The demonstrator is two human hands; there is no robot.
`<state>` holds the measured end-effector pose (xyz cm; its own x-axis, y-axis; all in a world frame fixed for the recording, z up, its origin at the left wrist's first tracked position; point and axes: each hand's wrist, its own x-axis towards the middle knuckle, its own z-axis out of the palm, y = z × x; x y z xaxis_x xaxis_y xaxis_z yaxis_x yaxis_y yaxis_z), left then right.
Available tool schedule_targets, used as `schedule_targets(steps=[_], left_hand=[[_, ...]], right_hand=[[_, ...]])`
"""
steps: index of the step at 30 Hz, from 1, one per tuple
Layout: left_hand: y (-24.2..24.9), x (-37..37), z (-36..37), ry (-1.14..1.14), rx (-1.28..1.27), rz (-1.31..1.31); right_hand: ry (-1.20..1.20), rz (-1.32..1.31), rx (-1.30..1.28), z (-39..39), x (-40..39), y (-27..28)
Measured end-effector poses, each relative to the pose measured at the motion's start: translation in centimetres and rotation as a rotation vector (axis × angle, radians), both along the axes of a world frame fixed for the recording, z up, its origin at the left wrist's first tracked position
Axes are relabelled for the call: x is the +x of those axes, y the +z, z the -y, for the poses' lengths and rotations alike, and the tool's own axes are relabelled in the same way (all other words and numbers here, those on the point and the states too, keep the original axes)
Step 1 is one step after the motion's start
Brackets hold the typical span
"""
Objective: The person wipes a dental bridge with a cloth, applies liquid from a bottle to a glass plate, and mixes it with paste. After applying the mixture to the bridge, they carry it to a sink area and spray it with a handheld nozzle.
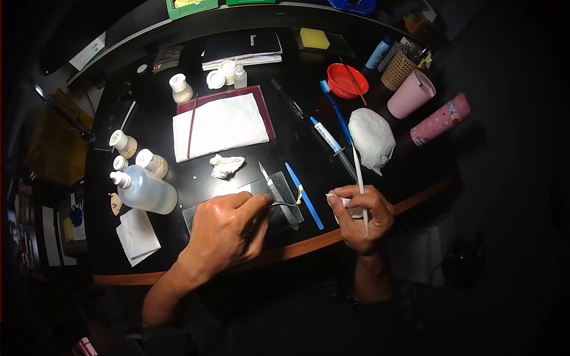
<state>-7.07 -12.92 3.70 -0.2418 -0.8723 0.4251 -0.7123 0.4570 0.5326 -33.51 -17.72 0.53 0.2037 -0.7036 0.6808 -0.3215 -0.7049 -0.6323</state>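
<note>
My left hand (222, 228) is closed on thin metal tweezers (282, 204), which point right over the desk. A small yellowish piece (299, 194) shows at their tip. Pinched in my right hand (371, 219) are a folded white tissue (354, 209) and a slim white stick (358, 166) that stands up past the fingers. Partly hidden beneath my left hand lies a glass slab (289, 183). A metal scalpel handle (274, 190) rests across the slab, and a flat blue stick (304, 197) lies just right of it.
A crumpled tissue (227, 167), white towel (228, 127) and brush (192, 127) lie ahead. Bottles and jars, including a large squeeze bottle (146, 190), stand left. To the right are a syringe (328, 137), toothbrush (337, 110), white bundle (372, 139), red bowl (344, 89) and pink tumblers (412, 95).
</note>
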Motion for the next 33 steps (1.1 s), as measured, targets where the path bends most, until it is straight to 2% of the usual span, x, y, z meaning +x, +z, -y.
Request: schedule_targets(steps=[5, 8, 11, 24, 31, 33], left_hand=[[-0.4, 0.1, 0.3, 0.002, -0.049, 0.047], [-0.4, 0.0, 0.3, 0.001, -0.041, 0.074], [-0.7, 0.0, 0.4, 0.004, -0.053, 0.077], [-0.8, 0.1, 0.7, 0.000, -0.070, 0.047], [-1.2, -0.1, 0.8, -0.001, -0.071, 0.029], [-1.1, -0.2, 0.7, -0.002, -0.069, 0.036]], right_hand=[[0.123, 0.032, -0.066, 0.7, 1.6, 0.6], [0.199, 0.081, 0.021, 1.2, 2.2, 0.3], [0.238, 0.083, 0.004, 2.0, 2.6, 0.4], [0.244, 0.063, 0.047, 2.6, 2.0, 0.3], [0.314, 0.117, -0.056, 1.9, 3.2, 0.4], [0.293, -0.065, -0.091, 1.9, 2.7, 1.2]])
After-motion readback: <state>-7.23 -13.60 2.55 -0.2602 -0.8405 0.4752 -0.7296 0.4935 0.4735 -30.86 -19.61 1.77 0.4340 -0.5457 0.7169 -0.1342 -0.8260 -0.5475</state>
